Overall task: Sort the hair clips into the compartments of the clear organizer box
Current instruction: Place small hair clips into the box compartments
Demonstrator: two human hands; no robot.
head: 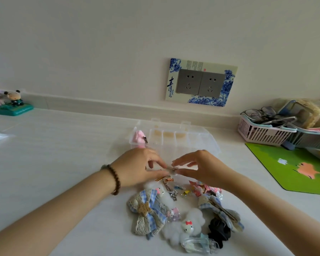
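The clear organizer box [207, 143] lies open on the white table, with a pink fluffy clip [139, 136] in its far left compartment. In front of it, my left hand [137, 167] and my right hand [201, 168] meet fingertip to fingertip on one small metallic hair clip [172, 169], held just above the pile. The pile of hair clips [183, 209] lies nearer to me: a blue plaid lace bow with a star [146, 213], white fluffy cat-face clips [187, 227], a black scrunchie [219, 232] and small coloured clips.
A pink slatted basket [262, 132] with glasses and packets stands at the right, beside a green mat [294, 169]. A small figurine on a green base [13, 106] sits far left. A wall socket plate [200, 83] is behind the box.
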